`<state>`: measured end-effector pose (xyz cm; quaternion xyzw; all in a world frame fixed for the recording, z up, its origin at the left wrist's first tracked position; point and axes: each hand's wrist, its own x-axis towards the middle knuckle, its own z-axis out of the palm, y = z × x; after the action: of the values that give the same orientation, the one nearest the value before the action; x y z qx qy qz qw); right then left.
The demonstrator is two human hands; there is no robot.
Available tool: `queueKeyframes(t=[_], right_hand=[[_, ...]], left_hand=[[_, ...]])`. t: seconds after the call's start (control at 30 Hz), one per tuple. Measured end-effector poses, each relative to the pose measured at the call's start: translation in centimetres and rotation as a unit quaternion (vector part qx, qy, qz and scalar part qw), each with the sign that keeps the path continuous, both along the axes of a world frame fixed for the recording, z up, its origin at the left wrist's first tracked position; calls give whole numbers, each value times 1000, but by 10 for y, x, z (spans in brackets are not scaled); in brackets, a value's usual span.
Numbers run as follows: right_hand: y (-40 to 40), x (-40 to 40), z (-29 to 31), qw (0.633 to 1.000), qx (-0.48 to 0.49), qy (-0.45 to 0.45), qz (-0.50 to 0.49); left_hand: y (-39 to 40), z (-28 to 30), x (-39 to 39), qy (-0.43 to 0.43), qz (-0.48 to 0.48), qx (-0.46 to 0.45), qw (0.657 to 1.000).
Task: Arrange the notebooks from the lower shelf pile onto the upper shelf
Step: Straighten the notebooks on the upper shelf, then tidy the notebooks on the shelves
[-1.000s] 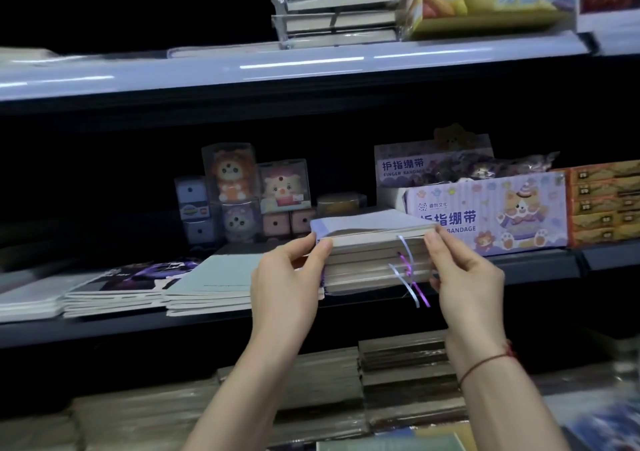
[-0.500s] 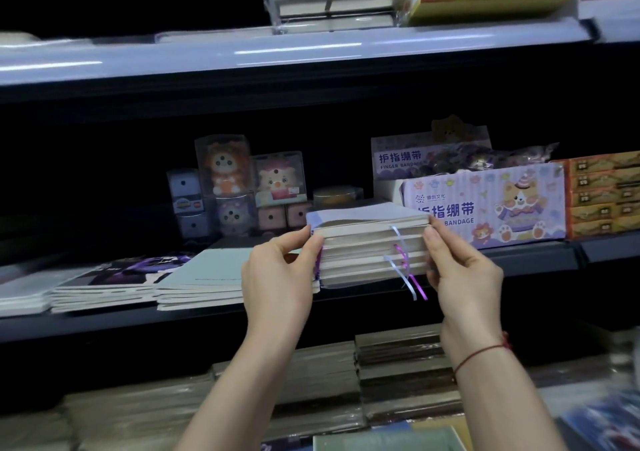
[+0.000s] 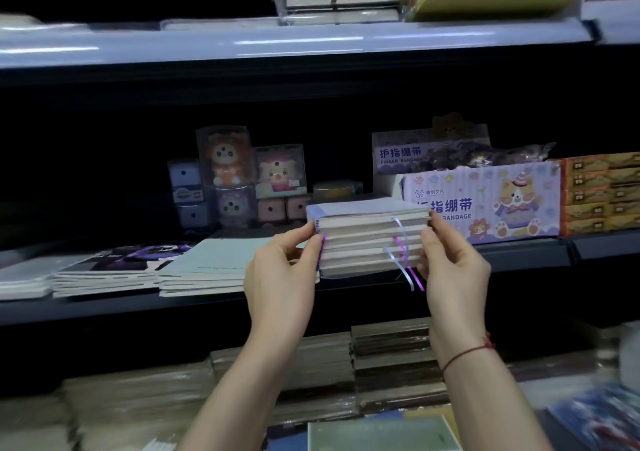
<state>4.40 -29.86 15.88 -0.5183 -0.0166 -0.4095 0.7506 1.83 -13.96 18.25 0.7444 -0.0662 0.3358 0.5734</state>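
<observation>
A person's left hand point(image 3: 280, 277) and right hand point(image 3: 453, 267) clamp their fingers on opposite ends of a stack of notebooks point(image 3: 370, 239), holding it level at the middle shelf point(image 3: 519, 253) edge, likely to keep it squared while setting it down.

Dark shop shelving point(image 3: 450, 263) spans the view in tiers. A pale shelf edge point(image 3: 277, 45) overhead catches streaks of light. Behind, the recess is black; boxed figurines point(image 3: 225, 154) and a purple bandage carton point(image 3: 485, 201) stand there.
</observation>
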Motion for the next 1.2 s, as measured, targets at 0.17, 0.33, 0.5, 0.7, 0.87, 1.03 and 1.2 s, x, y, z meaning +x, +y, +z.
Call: queueKeyframes(t=[0.17, 0.33, 0.5, 0.7, 0.87, 1.03, 1.2], right_hand=[[11, -11, -2, 995, -44, -13, -88], [32, -25, 1, 994, -95, -45, -24], [61, -40, -7, 974, -183, -37, 131], [87, -46, -27, 926, -254, 11, 279], [96, -41, -61, 871, -336, 81, 348], [91, -29, -96, 852, -323, 171, 376], [80, -19, -124, 852, -289, 232, 369]], left_hand=[[6, -29, -19, -15, -91, -60, 994], [21, -67, -32, -22, -129, -29, 991], [41, -87, -26, 31, -132, -55, 989], [58, -100, -23, 33, -145, -20, 989], [82, -131, -18, 71, -140, -34, 987], [115, -169, -15, 153, -91, -71, 981], [135, -189, -15, 199, -64, -96, 973]])
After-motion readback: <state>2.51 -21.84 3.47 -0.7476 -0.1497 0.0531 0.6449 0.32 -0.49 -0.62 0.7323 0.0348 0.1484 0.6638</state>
